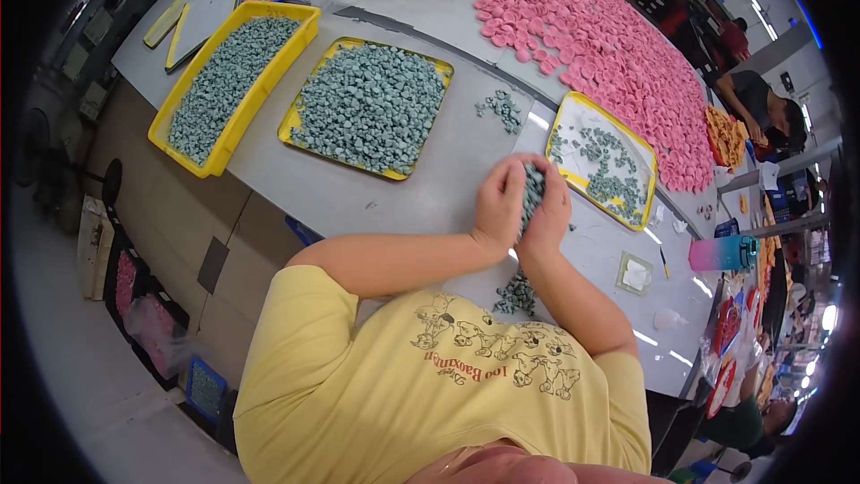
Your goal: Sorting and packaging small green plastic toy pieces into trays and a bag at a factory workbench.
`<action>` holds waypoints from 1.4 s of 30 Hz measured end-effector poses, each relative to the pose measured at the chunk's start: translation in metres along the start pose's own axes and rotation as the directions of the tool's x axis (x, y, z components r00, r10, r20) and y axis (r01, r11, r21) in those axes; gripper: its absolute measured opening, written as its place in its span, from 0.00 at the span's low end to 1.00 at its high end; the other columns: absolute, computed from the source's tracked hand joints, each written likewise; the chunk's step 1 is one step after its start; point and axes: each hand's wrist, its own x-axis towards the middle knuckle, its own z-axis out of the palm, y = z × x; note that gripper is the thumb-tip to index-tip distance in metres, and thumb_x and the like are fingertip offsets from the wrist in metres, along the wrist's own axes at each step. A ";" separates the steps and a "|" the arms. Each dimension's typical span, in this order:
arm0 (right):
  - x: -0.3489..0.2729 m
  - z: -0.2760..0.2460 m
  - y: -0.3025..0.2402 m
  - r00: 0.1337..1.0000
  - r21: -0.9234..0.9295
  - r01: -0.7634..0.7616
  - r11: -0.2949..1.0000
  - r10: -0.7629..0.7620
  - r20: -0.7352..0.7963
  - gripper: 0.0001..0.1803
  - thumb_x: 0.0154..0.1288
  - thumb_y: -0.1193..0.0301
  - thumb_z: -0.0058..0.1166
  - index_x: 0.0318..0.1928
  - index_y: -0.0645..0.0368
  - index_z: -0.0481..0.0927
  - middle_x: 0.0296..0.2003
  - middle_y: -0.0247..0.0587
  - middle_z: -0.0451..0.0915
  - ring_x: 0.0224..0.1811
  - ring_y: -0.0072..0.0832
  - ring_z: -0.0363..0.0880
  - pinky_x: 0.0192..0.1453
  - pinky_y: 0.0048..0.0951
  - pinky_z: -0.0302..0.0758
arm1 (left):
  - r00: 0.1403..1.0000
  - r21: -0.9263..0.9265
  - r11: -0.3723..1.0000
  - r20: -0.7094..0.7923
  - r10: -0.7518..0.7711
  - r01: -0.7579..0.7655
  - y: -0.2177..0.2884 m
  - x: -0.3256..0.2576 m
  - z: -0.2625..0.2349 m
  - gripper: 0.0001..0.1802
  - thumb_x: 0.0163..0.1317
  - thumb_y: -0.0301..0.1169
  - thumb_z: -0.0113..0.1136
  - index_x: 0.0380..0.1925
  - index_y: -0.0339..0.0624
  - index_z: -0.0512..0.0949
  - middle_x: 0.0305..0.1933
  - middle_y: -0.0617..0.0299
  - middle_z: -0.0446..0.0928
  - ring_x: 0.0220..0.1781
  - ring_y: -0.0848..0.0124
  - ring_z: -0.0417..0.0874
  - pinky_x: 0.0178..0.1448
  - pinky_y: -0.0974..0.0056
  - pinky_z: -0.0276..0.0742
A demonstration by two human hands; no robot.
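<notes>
While my left hand (pixel 498 206) and right hand (pixel 550 213) face each other | my fingers (pixel 513 178) curl inward, cupping small grey-green pieces (pixel 534 190) between them | pieces held over the grey table (pixel 385 211), just beside the yellow-rimmed white tray (pixel 574 182)

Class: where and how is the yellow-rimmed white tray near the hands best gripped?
Probably grip the white tray by its yellow rim at both short ends, coming from left and right: it lies flat, loose green pieces cover part of it, and pink pieces crowd its far long side.
</notes>
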 end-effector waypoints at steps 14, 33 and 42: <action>0.076 0.235 0.075 0.853 -0.169 0.211 0.963 -0.097 0.513 0.14 0.56 0.65 0.56 0.35 0.64 0.80 0.30 0.38 0.80 0.34 0.24 0.75 0.42 0.25 0.71 | 0.933 0.680 0.726 -0.188 0.306 -0.101 0.074 0.172 -0.208 0.17 0.64 0.39 0.51 0.39 0.34 0.76 0.34 0.52 0.78 0.37 0.65 0.78 0.44 0.64 0.71; 0.061 0.148 0.034 0.372 -0.355 0.928 0.115 -0.190 0.909 0.53 0.43 0.38 0.59 0.66 0.51 0.54 0.62 0.55 0.58 0.67 0.55 0.51 0.67 0.58 0.47 | 0.775 0.771 0.168 0.551 0.310 -0.615 0.077 0.143 -0.235 0.20 0.60 0.23 0.46 0.53 0.35 0.68 0.57 0.49 0.70 0.63 0.53 0.65 0.64 0.56 0.62; 0.049 -0.187 -0.037 0.740 -0.566 0.584 0.581 -0.096 0.665 0.55 0.43 0.62 0.69 0.67 0.58 0.47 0.63 0.49 0.58 0.68 0.39 0.55 0.69 0.41 0.51 | 0.569 0.452 0.436 0.802 0.184 -0.778 -0.007 0.049 -0.079 0.21 0.55 0.21 0.51 0.52 0.38 0.69 0.55 0.51 0.70 0.63 0.53 0.66 0.64 0.55 0.63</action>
